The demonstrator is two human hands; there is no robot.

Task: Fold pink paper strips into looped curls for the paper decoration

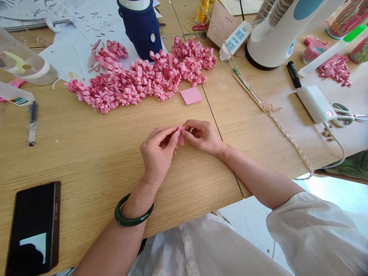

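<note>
Between my two hands is a small piece of pink paper (181,140), its upper edge pinched and partly covered by my fingertips. My left hand (159,149), with a dark green bangle on the wrist, is closed on the paper with thumb and fingers. On the other side, my right hand (202,136) pinches the same paper with thumb and index finger. Just beyond my hands lies a flat pink paper stack (191,96). Behind it spreads a long heap of curled pink paper pieces (138,80).
A navy bottle (140,28) stands behind the heap. At right are a power strip (235,40), a white appliance (270,42), a twisted cord (290,136), a marker (293,74) and scissors (346,115). A phone (33,226) lies front left, a clear container (27,61) far left.
</note>
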